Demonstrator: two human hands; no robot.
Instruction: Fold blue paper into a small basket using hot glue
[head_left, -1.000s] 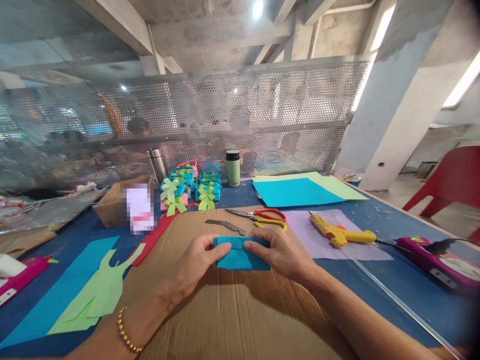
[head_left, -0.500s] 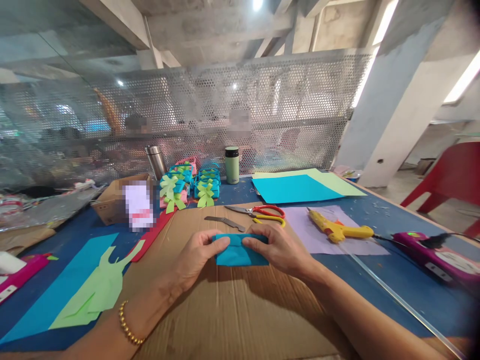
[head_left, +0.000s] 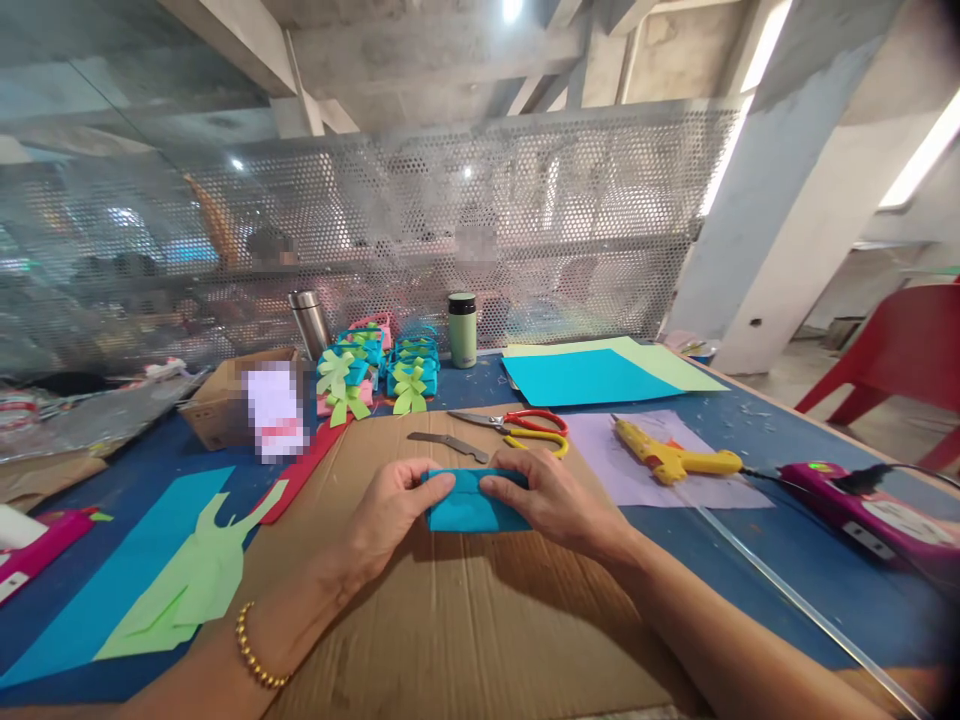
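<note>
Between my hands is a small folded blue piece of paper or felt (head_left: 474, 512), held just above the cardboard sheet (head_left: 450, 620). My left hand (head_left: 401, 505) pinches its left end, thumb on the near face and fingers behind. At the other end my right hand (head_left: 544, 495) grips it the same way, with the fingers partly hidden. Just beyond the piece lie a grey metal blade (head_left: 448, 444) and a pair of scissors (head_left: 517, 424) with one red and one yellow handle.
A yellow glue gun (head_left: 671, 455) rests on a lilac sheet (head_left: 596, 465) at right, near a magenta power strip (head_left: 862, 510). Blue sheets (head_left: 592, 377), green cut pieces (head_left: 187, 590), small blue bags with green bows (head_left: 411, 375), a carton (head_left: 217, 405) and a green flask (head_left: 463, 335) surround the cardboard.
Almost nothing differs. Both hands keep their pinch on the blue piece, and the whole view has shifted very slightly.
</note>
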